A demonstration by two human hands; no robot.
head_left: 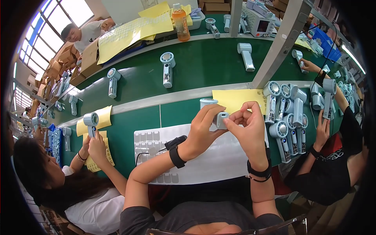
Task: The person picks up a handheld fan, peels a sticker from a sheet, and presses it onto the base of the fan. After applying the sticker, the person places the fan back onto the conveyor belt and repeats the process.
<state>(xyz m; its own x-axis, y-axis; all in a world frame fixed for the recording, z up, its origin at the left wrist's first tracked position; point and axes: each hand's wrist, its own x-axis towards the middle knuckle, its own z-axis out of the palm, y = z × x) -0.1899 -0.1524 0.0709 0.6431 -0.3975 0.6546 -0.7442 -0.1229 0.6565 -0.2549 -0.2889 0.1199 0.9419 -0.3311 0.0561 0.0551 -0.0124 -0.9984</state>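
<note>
Left hand [201, 127] wrapped round a pale-blue plastic handheld fan [222, 121], over a glossy white sheet of grey stickers [219, 164] on the green worktop [176, 113]; right hand's [250, 129] grip pinching the handle end. Fan's middle hidden behind fingers, head partly seen. Print on the orange-filled clear bottle [181, 22] too small to read.

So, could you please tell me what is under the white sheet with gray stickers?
Green tabletop shows past the left edge of the white sheet; what lies beneath is covered.
</note>
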